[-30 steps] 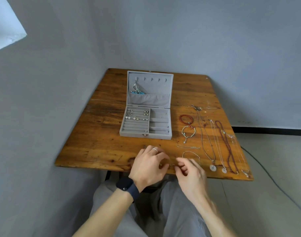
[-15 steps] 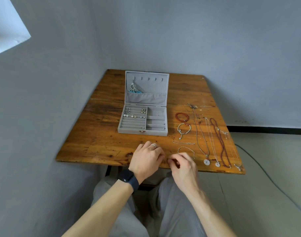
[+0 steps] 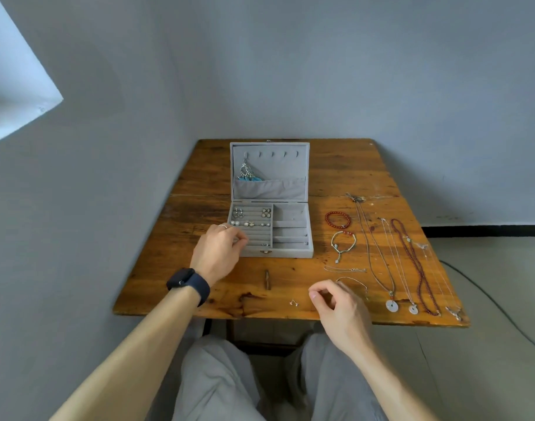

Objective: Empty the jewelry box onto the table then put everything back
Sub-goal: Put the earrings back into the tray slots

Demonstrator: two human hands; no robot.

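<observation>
Pale grey velvet jewelry box [image 3: 284, 254], grey lining, brass-coloured clasp [image 3: 264, 252] at 6 o'clock. Turquoise-and-silver earrings [image 3: 247, 173] at 11 o'clock inside the lid. Orange-brown wooden table [image 3: 351, 165], dark streaky grain. At 3 o'clock from the box: red bead bracelet [image 3: 337, 219], maroon bead necklace [image 3: 412, 262], white disc pendant [image 3: 391, 305] on silver chain. Navy watch [image 3: 187, 281]. Light grey trousers [image 3: 223, 384]. Blue-grey wall [image 3: 290, 71].

No readable text, labels, brands or numbers appear anywhere, not on the jewelry box [image 3: 270, 205], the watch [image 3: 184, 279] or the table [image 3: 336, 165].
</observation>
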